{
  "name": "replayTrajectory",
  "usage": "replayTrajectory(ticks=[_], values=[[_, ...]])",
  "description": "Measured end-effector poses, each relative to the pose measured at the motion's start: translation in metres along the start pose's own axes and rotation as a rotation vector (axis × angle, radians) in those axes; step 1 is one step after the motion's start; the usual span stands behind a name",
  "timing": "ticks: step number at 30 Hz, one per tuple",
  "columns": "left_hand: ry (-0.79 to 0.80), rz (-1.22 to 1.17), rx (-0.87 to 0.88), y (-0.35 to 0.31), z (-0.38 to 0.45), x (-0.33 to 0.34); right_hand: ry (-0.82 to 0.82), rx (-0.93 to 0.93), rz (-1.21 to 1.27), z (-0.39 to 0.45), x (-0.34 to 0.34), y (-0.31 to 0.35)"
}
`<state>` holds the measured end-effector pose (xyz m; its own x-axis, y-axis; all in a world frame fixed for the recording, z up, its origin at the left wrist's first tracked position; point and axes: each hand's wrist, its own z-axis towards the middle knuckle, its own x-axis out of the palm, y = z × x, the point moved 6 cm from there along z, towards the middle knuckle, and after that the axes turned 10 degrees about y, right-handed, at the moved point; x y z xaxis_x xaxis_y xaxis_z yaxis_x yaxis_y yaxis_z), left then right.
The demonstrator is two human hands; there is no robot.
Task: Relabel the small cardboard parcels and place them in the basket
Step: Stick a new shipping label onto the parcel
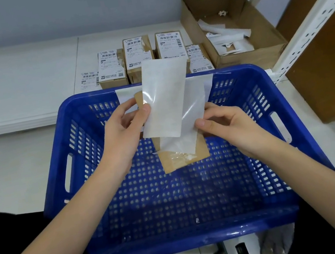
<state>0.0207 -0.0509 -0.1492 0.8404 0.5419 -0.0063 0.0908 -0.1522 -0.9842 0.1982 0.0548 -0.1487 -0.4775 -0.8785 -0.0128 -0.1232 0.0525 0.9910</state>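
Above the blue basket [243, 82], both hands' fingers [200, 123] pinch a label sheet [164, 102] over a parcel [184, 157].

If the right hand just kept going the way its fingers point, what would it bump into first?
The right hand points leftward at the cardboard parcel and the glossy backing sheet it already pinches; beyond those, probably the left hand, though depth is unclear.

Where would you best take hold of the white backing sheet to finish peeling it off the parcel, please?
Pinch the backing sheet at its loose lower edge, coming from the left, where the left hand already has a grip: that edge has lifted clear of the parcel, which the right hand steadies.
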Motion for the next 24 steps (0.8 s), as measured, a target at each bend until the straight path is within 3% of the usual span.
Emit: replayTrajectory(ticks=[3,10,15,24], values=[[-0.058,-0.025,0.019,-0.002,0.002,-0.006,-0.071,-0.032,0.047,-0.003,-0.004,0.005],[-0.112,-0.009,-0.003,-0.001,0.004,-0.012,-0.263,-0.004,-0.164,-0.009,-0.016,0.009],[-0.109,0.005,-0.029,0.001,0.003,-0.011,-0.168,-0.102,-0.352,-0.012,-0.007,0.019],[-0.095,0.015,-0.035,0.006,0.003,-0.008,-0.122,-0.066,-0.568,-0.01,-0.004,0.013]])
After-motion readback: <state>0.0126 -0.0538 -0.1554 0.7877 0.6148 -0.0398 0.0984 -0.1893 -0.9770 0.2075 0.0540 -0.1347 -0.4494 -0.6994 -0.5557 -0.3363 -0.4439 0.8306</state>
